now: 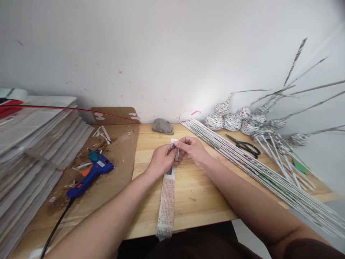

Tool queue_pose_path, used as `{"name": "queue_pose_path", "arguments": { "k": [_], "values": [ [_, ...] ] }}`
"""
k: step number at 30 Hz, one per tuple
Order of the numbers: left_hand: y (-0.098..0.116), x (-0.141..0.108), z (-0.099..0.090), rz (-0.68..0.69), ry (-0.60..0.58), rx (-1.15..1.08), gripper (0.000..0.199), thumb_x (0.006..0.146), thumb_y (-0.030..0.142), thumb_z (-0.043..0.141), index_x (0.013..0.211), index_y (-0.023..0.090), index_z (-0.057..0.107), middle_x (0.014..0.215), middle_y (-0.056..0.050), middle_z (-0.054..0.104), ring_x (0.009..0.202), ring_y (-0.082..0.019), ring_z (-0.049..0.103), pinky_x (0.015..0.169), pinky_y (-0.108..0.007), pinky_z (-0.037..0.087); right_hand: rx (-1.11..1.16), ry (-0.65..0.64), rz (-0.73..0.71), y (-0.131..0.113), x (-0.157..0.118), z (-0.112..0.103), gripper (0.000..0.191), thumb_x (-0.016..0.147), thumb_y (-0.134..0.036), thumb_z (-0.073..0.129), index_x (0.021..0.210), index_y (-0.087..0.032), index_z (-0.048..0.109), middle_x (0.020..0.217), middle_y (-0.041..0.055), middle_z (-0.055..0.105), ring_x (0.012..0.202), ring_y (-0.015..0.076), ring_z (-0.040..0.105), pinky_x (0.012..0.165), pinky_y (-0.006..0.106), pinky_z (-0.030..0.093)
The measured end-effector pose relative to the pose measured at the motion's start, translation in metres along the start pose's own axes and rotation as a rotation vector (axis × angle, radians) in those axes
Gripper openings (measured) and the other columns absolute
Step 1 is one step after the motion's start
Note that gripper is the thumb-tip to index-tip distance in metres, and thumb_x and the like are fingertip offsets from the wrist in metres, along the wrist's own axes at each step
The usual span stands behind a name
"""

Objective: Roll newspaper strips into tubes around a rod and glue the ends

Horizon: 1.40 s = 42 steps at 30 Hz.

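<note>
Newsprint strip (166,201) tight in left fingers (169,157) and right fingers (183,146), woven bulbs (232,122) well apart.

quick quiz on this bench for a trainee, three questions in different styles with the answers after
1. What do the left hand and right hand hold between them?
2. True or false: the blue glue gun lies on the same side of the hands as the bundle of paper sticks.
3. What lies between those sticks and the woven paper pieces? a) a hammer b) scissors c) a cup

Key:
1. A strip of printed paper.
2. False: the glue gun is to the left, the sticks to the right.
3. b
</note>
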<state>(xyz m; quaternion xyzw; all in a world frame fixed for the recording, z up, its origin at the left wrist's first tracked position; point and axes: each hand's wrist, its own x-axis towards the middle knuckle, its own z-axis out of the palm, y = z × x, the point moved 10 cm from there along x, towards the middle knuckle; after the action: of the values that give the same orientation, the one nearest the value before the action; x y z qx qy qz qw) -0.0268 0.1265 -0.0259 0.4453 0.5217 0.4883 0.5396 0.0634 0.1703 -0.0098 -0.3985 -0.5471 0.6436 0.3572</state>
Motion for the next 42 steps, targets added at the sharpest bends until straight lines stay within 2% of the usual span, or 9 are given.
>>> {"name": "queue_pose_path", "arguments": {
  "k": [3,6,9,16,24,35,38,42],
  "values": [
    [0.001,0.000,0.001,-0.009,-0.022,0.022,0.020,0.080,0.033,0.056,0.081,0.015,0.064,0.072,-0.006,0.068,0.065,-0.017,0.065,0.062,-0.031,0.055,-0.034,-0.072,-0.044,-0.006,0.002,0.000,0.033,0.065,-0.042,0.076,0.076,-0.012,0.066,0.057,-0.0009,0.058,0.045,0.0064,0.045,0.040,0.020,0.029],
    [-0.001,0.001,0.001,-0.029,-0.021,0.028,0.020,0.080,0.033,0.056,0.085,0.015,0.064,0.070,-0.006,0.067,0.065,-0.017,0.065,0.062,-0.031,0.055,-0.072,-0.073,-0.073,-0.009,0.003,-0.004,0.032,0.066,-0.041,0.074,0.074,-0.011,0.068,0.058,-0.0010,0.057,0.047,0.0058,0.043,0.041,0.020,0.026],
    [-0.001,0.001,0.001,-0.036,-0.026,0.015,0.020,0.081,0.034,0.056,0.084,0.016,0.064,0.068,-0.005,0.067,0.064,-0.017,0.065,0.061,-0.030,0.055,-0.083,-0.060,-0.042,-0.007,0.003,-0.007,0.033,0.068,-0.043,0.072,0.074,-0.011,0.068,0.056,-0.0010,0.055,0.048,0.0063,0.042,0.040,0.019,0.024],
    [0.000,0.000,0.000,-0.037,-0.022,0.008,0.019,0.081,0.034,0.056,0.082,0.015,0.063,0.069,-0.005,0.066,0.064,-0.016,0.065,0.060,-0.028,0.054,-0.033,-0.116,0.013,-0.003,0.003,-0.005,0.033,0.066,-0.043,0.073,0.072,-0.011,0.066,0.056,-0.0007,0.053,0.050,0.0072,0.044,0.039,0.018,0.022],
    [0.002,0.000,0.002,-0.018,-0.027,0.014,0.019,0.082,0.030,0.053,0.084,0.014,0.063,0.070,-0.005,0.066,0.063,-0.015,0.064,0.061,-0.029,0.054,0.028,0.007,0.020,0.003,0.004,-0.008,0.033,0.062,-0.042,0.076,0.067,-0.012,0.064,0.052,-0.0021,0.052,0.044,0.0060,0.038,0.037,0.019,0.018],
    [0.000,0.001,-0.004,-0.021,0.018,0.011,0.021,0.080,0.035,0.058,0.083,0.015,0.061,0.071,-0.007,0.068,0.064,-0.016,0.066,0.059,-0.029,0.055,0.047,0.081,-0.007,0.002,0.004,-0.012,0.038,0.059,-0.045,0.079,0.059,-0.015,0.055,0.047,-0.0045,0.046,0.040,0.0058,0.037,0.035,0.019,0.017],
    [0.002,0.001,-0.006,-0.036,0.022,-0.003,0.023,0.081,0.037,0.058,0.085,0.014,0.062,0.070,-0.007,0.068,0.062,-0.016,0.066,0.057,-0.027,0.054,0.063,0.022,-0.020,-0.002,0.006,-0.012,0.039,0.064,-0.048,0.075,0.060,-0.014,0.057,0.051,-0.0031,0.049,0.043,0.0058,0.039,0.036,0.019,0.018],
    [0.001,0.000,-0.008,-0.076,0.035,-0.026,0.028,0.081,0.040,0.058,0.087,0.013,0.063,0.069,-0.007,0.068,0.060,-0.015,0.066,0.054,-0.025,0.053,0.038,-0.174,0.015,0.000,0.005,-0.001,0.035,0.069,-0.045,0.073,0.081,-0.012,0.069,0.067,0.0024,0.059,0.054,0.0071,0.048,0.040,0.018,0.024]
  ]
}}
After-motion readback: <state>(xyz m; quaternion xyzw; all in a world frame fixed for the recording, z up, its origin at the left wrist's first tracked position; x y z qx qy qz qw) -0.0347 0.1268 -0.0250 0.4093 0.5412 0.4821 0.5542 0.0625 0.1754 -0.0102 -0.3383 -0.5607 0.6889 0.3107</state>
